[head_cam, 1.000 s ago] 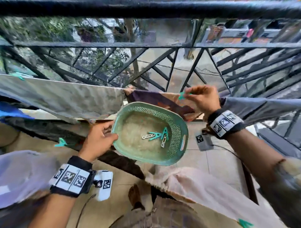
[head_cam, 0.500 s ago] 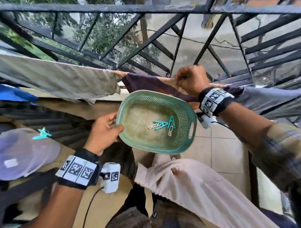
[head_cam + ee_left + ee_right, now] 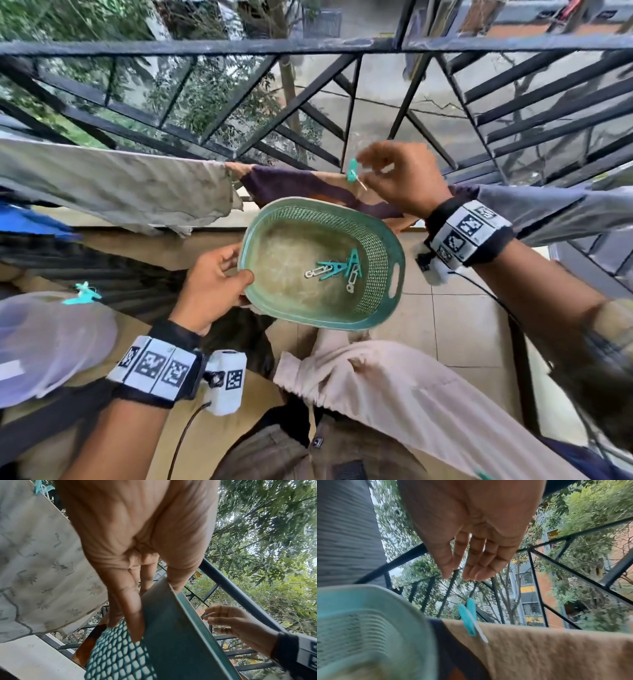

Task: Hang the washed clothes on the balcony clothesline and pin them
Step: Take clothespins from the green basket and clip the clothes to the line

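Observation:
My left hand (image 3: 236, 267) grips the near rim of a green mesh basket (image 3: 376, 240), thumb inside and fingers underneath, as the left wrist view (image 3: 137, 601) also shows. A few teal and white pegs (image 3: 337, 269) lie in the basket. Behind it a brown and purple cloth (image 3: 291, 185) hangs on the line, with a teal peg (image 3: 351, 170) clipped on its top edge. My right hand (image 3: 387, 168) hovers just right of that peg. In the right wrist view its fingers (image 3: 467, 566) are relaxed and apart from the peg (image 3: 469, 616).
A pale patterned cloth (image 3: 120, 188) hangs left of the brown one and a grey garment (image 3: 548, 212) to its right. The black railing (image 3: 308, 48) stands just behind. Nearer me hang a beige garment (image 3: 394, 387) and a lavender cloth (image 3: 44, 335) with a teal peg (image 3: 84, 294).
My right hand pressed a teal peg onto the brown cloth's edge and has let go; the peg now stands clipped there. My left hand still holds the basket.

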Demonstrator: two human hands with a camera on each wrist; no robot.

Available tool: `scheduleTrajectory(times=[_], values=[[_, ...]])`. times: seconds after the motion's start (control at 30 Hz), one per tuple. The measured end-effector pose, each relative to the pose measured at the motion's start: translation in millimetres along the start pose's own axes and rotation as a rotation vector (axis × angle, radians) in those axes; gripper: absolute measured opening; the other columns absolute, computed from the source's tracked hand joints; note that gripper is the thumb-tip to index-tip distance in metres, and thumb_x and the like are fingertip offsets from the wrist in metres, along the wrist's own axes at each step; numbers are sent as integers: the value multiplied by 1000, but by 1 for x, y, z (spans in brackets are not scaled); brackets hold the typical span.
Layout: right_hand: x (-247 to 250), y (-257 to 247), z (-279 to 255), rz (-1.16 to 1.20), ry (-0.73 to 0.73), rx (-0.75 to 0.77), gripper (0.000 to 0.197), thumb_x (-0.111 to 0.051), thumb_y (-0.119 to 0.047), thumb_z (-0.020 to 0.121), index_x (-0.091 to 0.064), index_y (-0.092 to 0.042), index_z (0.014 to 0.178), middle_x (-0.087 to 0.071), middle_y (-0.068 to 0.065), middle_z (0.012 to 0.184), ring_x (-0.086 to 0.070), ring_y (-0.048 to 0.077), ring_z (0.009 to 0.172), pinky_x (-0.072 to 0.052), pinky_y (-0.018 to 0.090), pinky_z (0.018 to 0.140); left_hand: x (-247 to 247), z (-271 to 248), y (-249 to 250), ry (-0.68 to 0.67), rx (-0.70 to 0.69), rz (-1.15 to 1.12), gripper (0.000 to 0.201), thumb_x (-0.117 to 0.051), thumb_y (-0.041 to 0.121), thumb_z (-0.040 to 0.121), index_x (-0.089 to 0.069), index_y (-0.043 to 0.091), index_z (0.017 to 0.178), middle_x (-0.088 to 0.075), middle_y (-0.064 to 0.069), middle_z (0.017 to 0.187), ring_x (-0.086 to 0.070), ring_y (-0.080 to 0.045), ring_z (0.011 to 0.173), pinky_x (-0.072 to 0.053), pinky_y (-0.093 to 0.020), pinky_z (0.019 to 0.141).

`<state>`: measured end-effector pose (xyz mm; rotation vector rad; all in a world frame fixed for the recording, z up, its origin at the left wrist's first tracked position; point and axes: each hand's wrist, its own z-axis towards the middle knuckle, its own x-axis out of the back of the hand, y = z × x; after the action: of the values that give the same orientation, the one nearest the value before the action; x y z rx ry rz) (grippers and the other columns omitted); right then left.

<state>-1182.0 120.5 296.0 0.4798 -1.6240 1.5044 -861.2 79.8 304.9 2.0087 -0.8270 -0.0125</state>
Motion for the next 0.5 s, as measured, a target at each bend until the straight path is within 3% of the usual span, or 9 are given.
scheduleTrajectory(times=[0.1,0.2,0.3,0.33,0.4,0.47,0.5], values=[[10,-41,-33,-14,-90,89,8,-71,-23,83,-74,-24,91,-71,-10,80,-67,9,73,-52,24,70,1,-12,1,8,-49,8,53,-56,-13,87,-66,38,97,-73,11,100,-70,-13,90,-54,-17,56],[3,-78,-63,-148,-355,177,17,-72,-27,82,-73,-26,99,-74,-5,91,-69,18,83,-53,30,74,5,-28,-2,-9,-102,16,49,-58,-10,85,-67,37,100,-74,11,103,-69,-17,103,-54,-27,72],[-18,-105,-87,-317,-651,168,35,-74,-34,80,-67,-26,113,-71,-2,99,-65,23,93,-48,30,77,10,-46,-5,-35,-158,11,47,-59,-9,85,-65,36,100,-71,14,104,-67,-14,100,-53,-21,65],[-25,-113,-94,-367,-700,158,39,-75,-34,80,-66,-26,116,-71,-1,102,-64,24,96,-47,29,78,12,-52,-7,-43,-180,12,47,-61,-7,84,-65,37,99,-71,15,105,-67,-14,100,-54,-23,68],[-36,-127,-108,-448,-733,147,44,-77,-32,75,-65,-27,118,-70,2,106,-65,26,98,-48,29,80,16,-67,-11,-56,-221,17,44,-66,4,76,-66,39,103,-71,15,111,-68,-15,105,-56,-35,86],[-43,-140,-119,-515,-742,138,49,-79,-29,71,-65,-25,118,-70,3,107,-65,27,98,-50,30,79,21,-82,-16,-67,-277,40,51,-65,12,68,-69,32,114,-72,14,114,-67,-13,110,-54,-42,98],[-46,-145,-124,-552,-745,131,51,-80,-28,70,-64,-23,118,-70,4,106,-65,28,96,-50,30,76,23,-88,-18,-72,-308,51,53,-66,9,69,-69,25,119,-72,12,113,-67,-10,110,-53,-43,101]])
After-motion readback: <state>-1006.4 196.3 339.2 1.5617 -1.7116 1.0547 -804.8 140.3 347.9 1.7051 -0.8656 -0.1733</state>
